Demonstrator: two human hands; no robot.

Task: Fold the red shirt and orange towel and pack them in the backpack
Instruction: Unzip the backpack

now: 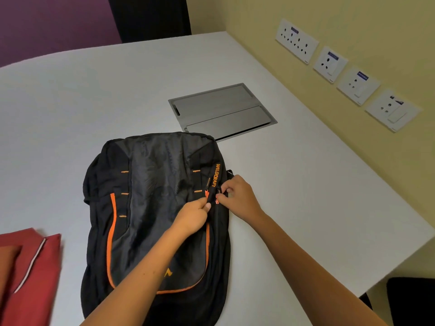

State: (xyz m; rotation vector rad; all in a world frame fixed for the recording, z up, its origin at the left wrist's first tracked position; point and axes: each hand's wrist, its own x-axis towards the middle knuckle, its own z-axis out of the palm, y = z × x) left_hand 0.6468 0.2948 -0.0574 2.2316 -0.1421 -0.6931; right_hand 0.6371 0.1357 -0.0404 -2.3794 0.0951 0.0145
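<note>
My left hand (196, 214) pinched backpack (150, 215) fabric beside zipper; my right hand (237, 196) pinched zipper pull (217, 201) on bag's right edge. Backpack lay flat on desk (294, 184), long axis running away from me. Folded red shirt (35, 267) and orange towel (7, 260) lay well left, nearer left hand.
</note>
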